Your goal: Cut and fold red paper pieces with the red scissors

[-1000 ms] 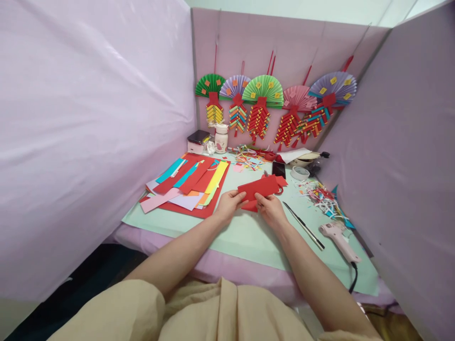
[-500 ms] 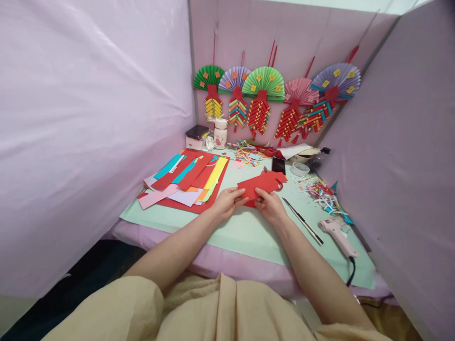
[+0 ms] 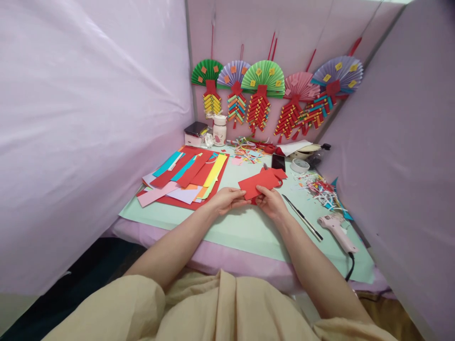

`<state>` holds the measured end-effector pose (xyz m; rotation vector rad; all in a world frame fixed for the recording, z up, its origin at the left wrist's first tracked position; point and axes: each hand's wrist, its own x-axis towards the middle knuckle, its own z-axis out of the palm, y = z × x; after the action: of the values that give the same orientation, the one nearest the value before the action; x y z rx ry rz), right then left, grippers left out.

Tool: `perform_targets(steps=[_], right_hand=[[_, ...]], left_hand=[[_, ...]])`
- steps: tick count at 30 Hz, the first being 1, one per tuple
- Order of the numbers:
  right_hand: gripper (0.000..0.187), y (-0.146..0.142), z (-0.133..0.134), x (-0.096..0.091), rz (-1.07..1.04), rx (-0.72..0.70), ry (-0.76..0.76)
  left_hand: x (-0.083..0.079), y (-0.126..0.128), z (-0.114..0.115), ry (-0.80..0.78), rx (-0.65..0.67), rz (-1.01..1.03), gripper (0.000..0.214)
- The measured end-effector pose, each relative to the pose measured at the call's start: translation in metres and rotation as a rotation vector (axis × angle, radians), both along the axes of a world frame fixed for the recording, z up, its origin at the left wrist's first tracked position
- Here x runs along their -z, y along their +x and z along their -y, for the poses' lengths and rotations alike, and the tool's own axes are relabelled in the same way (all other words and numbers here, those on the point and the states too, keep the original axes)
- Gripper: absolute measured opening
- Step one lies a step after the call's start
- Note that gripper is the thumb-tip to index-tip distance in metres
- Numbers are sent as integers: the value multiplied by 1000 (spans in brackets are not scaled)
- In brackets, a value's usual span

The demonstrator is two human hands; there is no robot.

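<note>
Both my hands hold a red paper sheet (image 3: 259, 182) just above the pale green mat (image 3: 245, 227). My left hand (image 3: 225, 199) pinches its near left edge with thumb on top. My right hand (image 3: 270, 201) grips its near right edge, fingers curled under the paper. Red scissors handles (image 3: 277, 176) peek out from behind the sheet's far side.
A pile of coloured paper strips (image 3: 185, 177) lies to the left. A black phone (image 3: 278, 162), tape roll (image 3: 299, 166), paper scraps (image 3: 320, 189), metal ruler (image 3: 302, 217) and pink glue gun (image 3: 337, 228) lie to the right. Paper fan decorations (image 3: 263, 80) hang on the back wall.
The view has tilted slightly downward. My hands keep their hold on the red sheet and have drawn it a little closer together at its near edge.
</note>
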<state>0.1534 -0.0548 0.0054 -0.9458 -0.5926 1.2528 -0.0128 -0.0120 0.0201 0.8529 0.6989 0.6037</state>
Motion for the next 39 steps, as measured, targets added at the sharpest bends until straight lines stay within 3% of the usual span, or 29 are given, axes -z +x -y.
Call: perform_targets(steps=[17, 30, 39], right_hand=[[31, -1, 1, 0, 46, 59, -5], [30, -2, 1, 0, 75, 93, 43], [32, -3, 2, 0, 121, 93, 55]], left_hand=[[-5, 3, 6, 73, -70, -63, 17], [-7, 4, 9, 73, -51, -125, 12], [-5, 4, 9, 156, -93, -157, 12]])
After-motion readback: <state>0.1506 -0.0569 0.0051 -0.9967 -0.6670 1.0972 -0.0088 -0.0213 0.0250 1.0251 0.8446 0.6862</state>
